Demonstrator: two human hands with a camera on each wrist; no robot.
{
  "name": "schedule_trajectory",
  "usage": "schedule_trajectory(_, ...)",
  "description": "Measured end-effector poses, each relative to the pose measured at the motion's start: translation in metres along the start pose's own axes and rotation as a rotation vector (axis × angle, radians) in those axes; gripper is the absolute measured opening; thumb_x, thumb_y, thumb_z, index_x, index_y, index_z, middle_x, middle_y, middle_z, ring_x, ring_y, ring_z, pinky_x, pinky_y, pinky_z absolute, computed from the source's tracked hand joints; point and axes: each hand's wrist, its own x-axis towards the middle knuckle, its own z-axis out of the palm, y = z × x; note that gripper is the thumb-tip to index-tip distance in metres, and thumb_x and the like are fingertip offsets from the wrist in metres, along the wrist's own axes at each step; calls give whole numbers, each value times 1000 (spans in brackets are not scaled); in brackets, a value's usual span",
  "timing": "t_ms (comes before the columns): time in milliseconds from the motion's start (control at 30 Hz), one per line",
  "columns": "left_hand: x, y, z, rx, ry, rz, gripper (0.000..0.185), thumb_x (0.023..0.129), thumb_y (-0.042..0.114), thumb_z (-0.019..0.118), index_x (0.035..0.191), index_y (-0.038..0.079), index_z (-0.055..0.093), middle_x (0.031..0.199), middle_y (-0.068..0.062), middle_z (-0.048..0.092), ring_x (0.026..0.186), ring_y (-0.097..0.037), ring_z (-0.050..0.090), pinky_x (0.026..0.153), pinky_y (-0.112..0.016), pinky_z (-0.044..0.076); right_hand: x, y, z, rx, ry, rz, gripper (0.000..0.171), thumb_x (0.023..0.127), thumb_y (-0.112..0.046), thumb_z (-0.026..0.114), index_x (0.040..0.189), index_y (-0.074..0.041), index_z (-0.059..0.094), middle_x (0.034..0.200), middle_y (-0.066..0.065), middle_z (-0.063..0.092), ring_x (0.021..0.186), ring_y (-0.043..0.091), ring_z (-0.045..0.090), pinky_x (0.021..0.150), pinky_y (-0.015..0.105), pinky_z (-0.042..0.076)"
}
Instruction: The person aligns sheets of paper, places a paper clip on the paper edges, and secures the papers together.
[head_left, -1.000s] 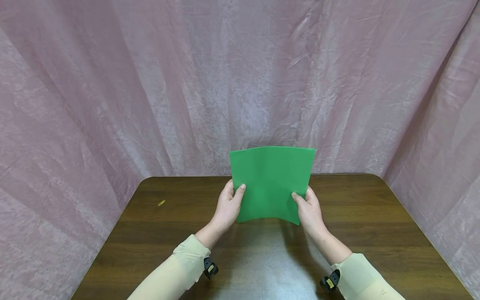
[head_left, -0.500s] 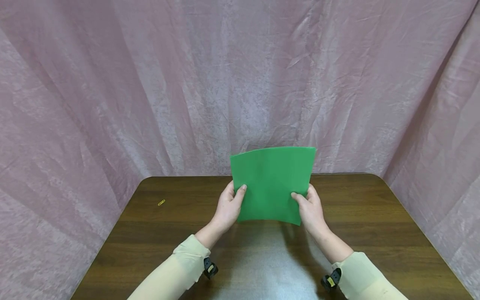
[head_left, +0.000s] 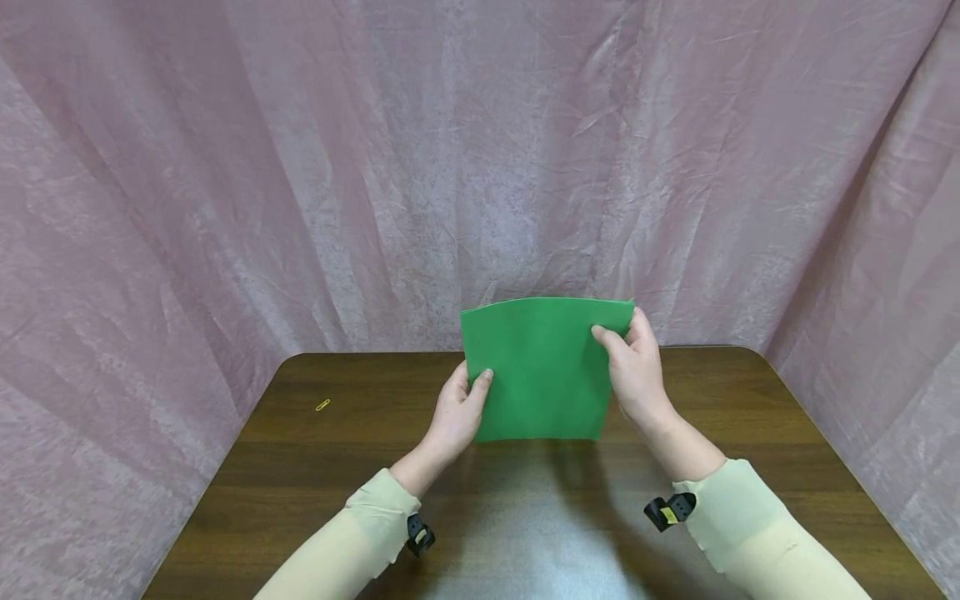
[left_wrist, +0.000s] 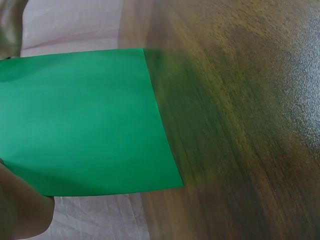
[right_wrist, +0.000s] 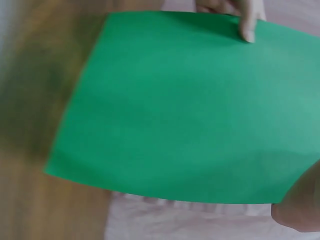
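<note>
Green, slightly bowed sheet of paper is being held upright above the dark wooden table, in front of the pink wrinkled curtain. The left hand is pinching its lower left edge, thumb on the front, while the right hand is gripping the upper right corner, fingers curled round it. A small yellow paper clip is lying well apart to the left.

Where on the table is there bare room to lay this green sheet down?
The wooden table is bare right of the right hand, out to its rounded corner, and in front between both sleeves. Left of the left hand only a small paper clip lies. The middle, under the green sheet, is crowded.
</note>
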Motion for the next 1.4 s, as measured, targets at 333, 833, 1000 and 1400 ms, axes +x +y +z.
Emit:
schedule_trajectory(333,0,-1,1,-26,-19,9,30,110,20,50,132,0,54,113,-22,68,100,-42,69,84,-56,58,8,-19,3,-40,40,-92,23,108,-18,52,122,-6,66,103,2,64,91,17,57,86,30,45)
schedule_trajectory(833,-1,-1,1,-24,-45,-13,30,110,20,49,136,4,55,112,-18,69,97,-39,71,80,-56,59,24,-20,-6,-1178,-21,-769,36,95,-20,66,129,-6,70,134,16,64,132,43,48,115,63,27)
schedule_trajectory(1000,-2,-2,1,-31,-60,8,33,111,20,49,138,3,54,115,-19,68,98,-39,70,81,-53,59,17,-17,23,-1226,-110,-889,49,96,-25,68,141,-7,62,136,14,64,139,41,44,120,62,17)
schedule_trajectory(1400,0,-2,3,-9,-98,51,20,112,21,46,123,9,58,98,-10,68,91,-55,63,77,-64,55,3,-19,91,-1208,-303,-999,59,97,-28,71,150,-9,53,150,11,53,142,36,42,121,60,16)
